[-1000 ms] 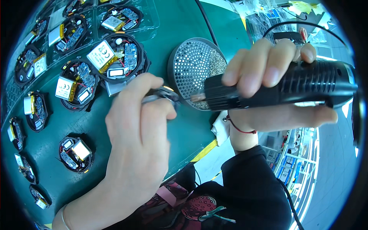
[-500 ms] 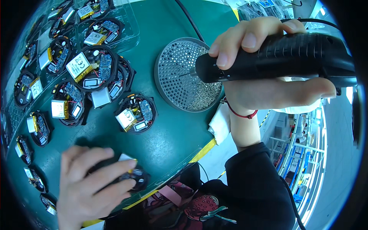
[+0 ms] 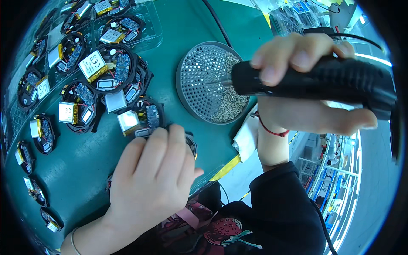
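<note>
My right hand (image 3: pixel 306 80) is wrapped around a black electric screwdriver (image 3: pixel 314 80). Its thin bit points left over a round grey screw tray (image 3: pixel 183 91), a perforated dish with small silver screws heaped at its right side. My left hand (image 3: pixel 155 174), slightly blurred, is back up with bent fingers closed over a round black housing (image 3: pixel 192 144), of which only the right rim shows; the fingertips are hidden. Just beyond the knuckles lies another round housing (image 3: pixel 151 114) with a blue circuit board and silver battery. A dark edge of a further part (image 3: pixel 109 183) shows left of my hand.
Several similar housings (image 3: pixel 78 106) cover the left of the green table mat (image 3: pixel 178 21), some stacked, some in clear plastic trays (image 3: pixel 153 29). A black cable (image 3: pixel 216 23) runs behind the screw tray. White cloth (image 3: pixel 245 136) is by my right wrist, near the yellow-taped edge (image 3: pixel 225 168).
My left hand has moved right and farther from me. The housing beyond it has shifted slightly away. The screwdriver has moved right and a little nearer, its bit still above the tray.
</note>
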{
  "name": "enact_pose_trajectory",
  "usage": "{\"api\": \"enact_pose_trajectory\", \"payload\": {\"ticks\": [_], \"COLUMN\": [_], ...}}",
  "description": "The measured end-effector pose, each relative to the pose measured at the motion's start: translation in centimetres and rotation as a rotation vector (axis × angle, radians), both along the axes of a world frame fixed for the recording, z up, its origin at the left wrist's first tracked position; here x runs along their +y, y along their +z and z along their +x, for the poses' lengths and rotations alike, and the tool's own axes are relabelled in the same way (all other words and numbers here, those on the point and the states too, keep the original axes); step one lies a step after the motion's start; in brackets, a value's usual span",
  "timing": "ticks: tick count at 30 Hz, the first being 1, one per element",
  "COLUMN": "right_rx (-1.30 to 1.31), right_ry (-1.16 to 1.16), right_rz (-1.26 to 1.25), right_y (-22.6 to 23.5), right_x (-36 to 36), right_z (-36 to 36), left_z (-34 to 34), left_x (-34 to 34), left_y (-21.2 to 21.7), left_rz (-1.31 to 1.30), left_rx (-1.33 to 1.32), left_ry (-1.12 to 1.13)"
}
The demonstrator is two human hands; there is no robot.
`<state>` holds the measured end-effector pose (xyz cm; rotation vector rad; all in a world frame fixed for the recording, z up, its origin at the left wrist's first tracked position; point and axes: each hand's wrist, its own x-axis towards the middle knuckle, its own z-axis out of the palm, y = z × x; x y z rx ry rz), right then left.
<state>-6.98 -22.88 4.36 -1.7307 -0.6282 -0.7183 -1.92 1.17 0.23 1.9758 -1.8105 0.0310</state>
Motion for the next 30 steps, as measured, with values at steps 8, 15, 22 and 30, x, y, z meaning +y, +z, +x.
{"api": "enact_pose_trajectory", "payload": {"ticks": [8, 15, 22, 30], "right_rx": [0.024, 0.017, 0.027, 0.041], "right_ry": [0.155, 0.265, 0.248, 0.199], "right_rz": [0.261, 0.216, 0.236, 0.208], "right_y": [0.6, 0.3, 0.4, 1.2], "right_x": [0.8, 3.0, 4.3, 4.2], "right_z": [-1.2, -0.6, -0.3, -0.9], "left_z": [-0.3, 0.9, 4.0, 2.9], "left_x": [0.9, 0.9, 0.8, -0.3], "left_y": [1.2, 2.7, 1.5, 1.0], "left_rz": [0.109, 0.142, 0.066, 0.02], "left_rx": [0.164, 0.279, 0.414, 0.323], "left_ry": [0.244, 0.22, -0.134, -0.075]}}
